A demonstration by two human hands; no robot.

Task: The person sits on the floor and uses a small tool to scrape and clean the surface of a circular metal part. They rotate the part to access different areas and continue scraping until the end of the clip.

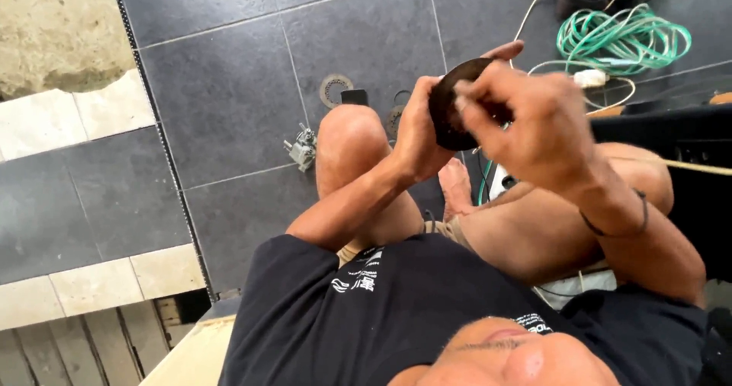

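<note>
Head view, disc: a dark round disc (457, 104) is held upright above the bent knees, gripped by the left hand (418, 134).
Right hand: the right hand (534, 123) is pressed against the disc's face, fingers curled; motion is blurred.
Progress: work on the disc is judged unfinished.
Floor beyond the disc: a ring-shaped plate (335, 89) and small metal part (303, 149) are left lying.
</note>
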